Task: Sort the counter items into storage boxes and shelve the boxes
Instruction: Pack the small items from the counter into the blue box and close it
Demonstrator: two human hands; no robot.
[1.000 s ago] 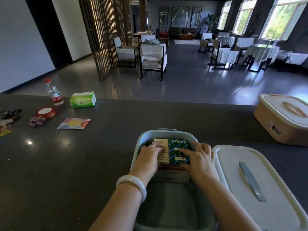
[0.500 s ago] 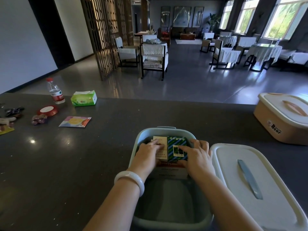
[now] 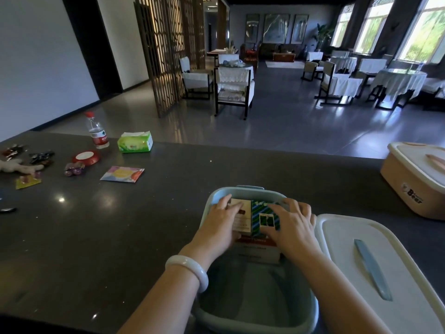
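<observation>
Storage boxes in view number two. One blue-grey storage box [image 3: 255, 307] stands open on the dark counter [image 3: 120, 237] at the near edge; its white lid [image 3: 385, 273], with one blue-grey handle strip, lies on the counter just to its right. One peach storage box [image 3: 414, 184], lid fitted, stands at the counter's right end, well apart from the open box. The open box holds three small cartons at its far end: one cream carton [image 3: 242, 219] and one green striped carton [image 3: 263, 219] side by side, both on top of one white carton with a red band [image 3: 258, 249]. The left hand [image 3: 222, 222], with a white bangle on its wrist, rests on the cream carton, fingers extended over it and not curled round it. The right hand [image 3: 292, 224] rests on the green striped carton, fingers spread and laid flat. At the counter's left end lie unsorted items: one water bottle [image 3: 96, 131] with a red cap, one green tissue pack [image 3: 135, 142], one red round tin [image 3: 86, 156], one flat colourful packet [image 3: 122, 174], one yellow packet [image 3: 27, 182], and several small wrapped sweets too small to count.
</observation>
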